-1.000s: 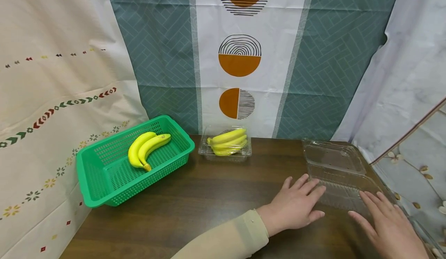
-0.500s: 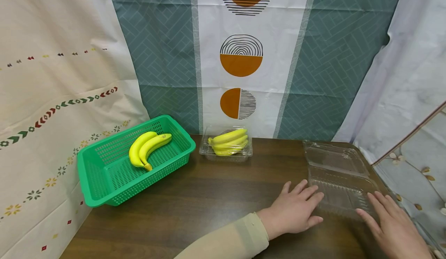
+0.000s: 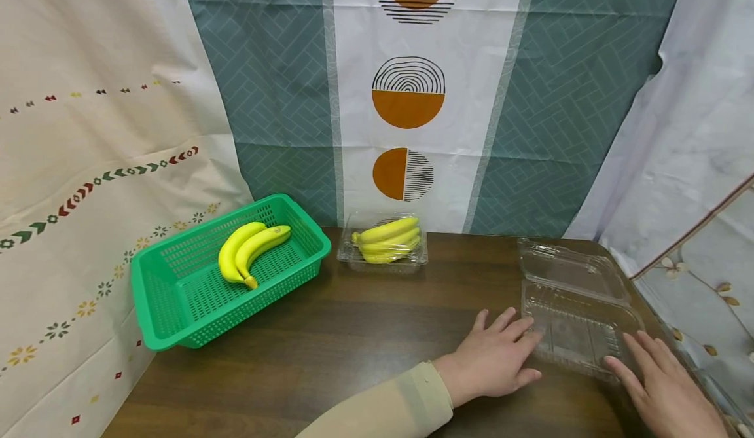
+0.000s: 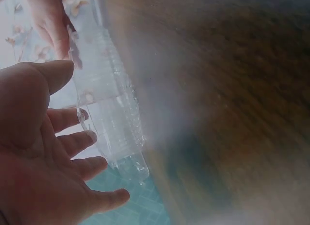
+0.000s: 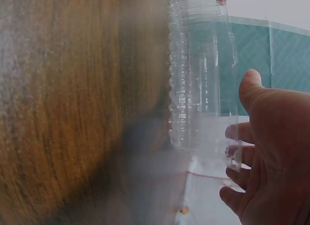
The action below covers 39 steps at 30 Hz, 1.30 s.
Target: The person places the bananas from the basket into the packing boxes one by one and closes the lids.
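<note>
A clear plastic clamshell box (image 3: 577, 327) lies on the table at the right, its lid (image 3: 571, 271) folded back flat behind the base. My left hand (image 3: 491, 359) is at the left side of the base, fingers spread and fingertips right at its rim. At the other side, my right hand (image 3: 668, 382) has its fingers extended along the edge. In the left wrist view the fingertips overlap the rim of the clear box (image 4: 111, 109). The right wrist view shows the fingers, seen partly through the plastic, beside the box wall (image 5: 193, 89).
A green plastic basket (image 3: 259, 305) with two joined bananas (image 3: 238, 255) stands at the left. At the back middle sits a closed clear box (image 3: 383, 268) with several bananas (image 3: 389, 241) inside. Curtains (image 3: 277, 97) hang behind the table's back edge and at both sides.
The open clamshell box has slid a little toward me. Both hands have shifted slightly nearer along with it, the right one also a bit to the right. The basket and closed box stay put.
</note>
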Motion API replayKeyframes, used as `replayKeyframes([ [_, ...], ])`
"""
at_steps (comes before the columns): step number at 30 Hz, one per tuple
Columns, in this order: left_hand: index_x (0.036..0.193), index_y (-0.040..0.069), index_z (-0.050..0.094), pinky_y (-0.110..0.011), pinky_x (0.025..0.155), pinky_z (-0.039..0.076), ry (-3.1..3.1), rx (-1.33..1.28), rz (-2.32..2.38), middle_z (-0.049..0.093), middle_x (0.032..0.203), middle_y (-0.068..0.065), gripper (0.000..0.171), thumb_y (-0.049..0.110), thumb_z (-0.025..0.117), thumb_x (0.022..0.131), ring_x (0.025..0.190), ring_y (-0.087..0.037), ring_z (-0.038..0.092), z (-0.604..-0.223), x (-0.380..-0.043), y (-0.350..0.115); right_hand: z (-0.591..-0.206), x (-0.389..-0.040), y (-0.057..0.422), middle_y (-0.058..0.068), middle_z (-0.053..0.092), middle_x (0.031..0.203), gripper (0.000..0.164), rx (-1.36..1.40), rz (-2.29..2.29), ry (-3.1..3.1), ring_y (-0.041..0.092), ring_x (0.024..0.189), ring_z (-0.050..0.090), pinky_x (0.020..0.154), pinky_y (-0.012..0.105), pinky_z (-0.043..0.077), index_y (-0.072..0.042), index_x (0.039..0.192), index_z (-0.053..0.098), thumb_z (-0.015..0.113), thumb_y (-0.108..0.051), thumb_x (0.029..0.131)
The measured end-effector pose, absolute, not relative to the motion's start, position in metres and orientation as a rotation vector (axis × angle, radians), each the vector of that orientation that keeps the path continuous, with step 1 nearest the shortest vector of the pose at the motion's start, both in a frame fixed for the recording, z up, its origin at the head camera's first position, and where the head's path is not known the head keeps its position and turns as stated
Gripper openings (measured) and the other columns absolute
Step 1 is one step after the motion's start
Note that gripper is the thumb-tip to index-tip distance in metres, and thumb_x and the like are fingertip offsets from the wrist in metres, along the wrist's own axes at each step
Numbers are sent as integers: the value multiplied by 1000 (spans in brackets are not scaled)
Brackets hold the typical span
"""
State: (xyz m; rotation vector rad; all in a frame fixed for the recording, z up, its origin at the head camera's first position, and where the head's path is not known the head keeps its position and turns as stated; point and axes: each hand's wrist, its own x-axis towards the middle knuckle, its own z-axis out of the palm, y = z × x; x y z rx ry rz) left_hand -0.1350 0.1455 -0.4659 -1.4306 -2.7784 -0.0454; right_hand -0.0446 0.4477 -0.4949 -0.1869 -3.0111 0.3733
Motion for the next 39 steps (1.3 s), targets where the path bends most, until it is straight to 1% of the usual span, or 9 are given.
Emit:
replayKeyframes([
  [6, 170, 43, 41, -51, 127, 33, -2792, -1419, -30, 26, 179, 17, 64, 69, 46, 111, 167, -16, 22, -466, -136, 142, -499, -47, 450, 53, 21, 158, 85, -172, 402, -3027, 76, 148, 10, 112, 85, 17, 26, 155, 33, 47, -49, 119],
  [13, 171, 44, 39, -53, 128, 31, -2812, -1413, -55, 24, 180, 16, 65, 69, 45, 111, 167, -17, 21, -468, -138, 135, -499, -50, 444, 52, 21, 160, 88, -179, 401, -3056, 74, 147, 16, 106, 87, 23, 25, 156, 33, 47, -53, 118],
  [18, 170, 44, 41, -53, 128, 32, -2812, -1392, -65, 26, 180, 16, 64, 68, 47, 111, 167, -18, 22, -467, -139, 128, -494, -53, 436, 52, 20, 160, 89, -162, 419, -3086, 74, 148, 15, 107, 87, 24, 25, 157, 31, 46, -54, 118],
  [24, 168, 43, 44, -54, 127, 33, -2802, -1380, -75, 28, 179, 14, 61, 67, 47, 112, 167, -19, 24, -467, -141, 117, -490, -58, 426, 53, 23, 157, 91, -144, 416, -3106, 74, 145, 21, 107, 86, 27, 26, 156, 32, 46, -55, 118],
  [28, 167, 42, 46, -55, 128, 33, -2810, -1386, -103, 28, 179, 15, 60, 66, 48, 112, 167, -20, 24, -466, -142, 108, -489, -61, 420, 52, 21, 160, 90, -101, 452, -3115, 73, 147, 20, 108, 85, 26, 26, 156, 32, 46, -54, 118],
  [32, 167, 40, 46, -57, 128, 32, -2812, -1394, -135, 27, 179, 13, 60, 65, 48, 112, 167, -21, 24, -465, -143, 98, -488, -63, 412, 51, 21, 162, 89, -75, 459, -3104, 73, 148, 21, 108, 84, 27, 25, 157, 33, 48, -54, 118],
  [39, 168, 38, 46, -59, 127, 32, -2827, -1384, -182, 29, 180, 11, 61, 63, 50, 113, 167, -22, 24, -464, -145, 82, -486, -68, 396, 48, 19, 167, 94, -91, 466, -3092, 70, 150, 21, 108, 84, 28, 22, 160, 32, 48, -59, 116],
])
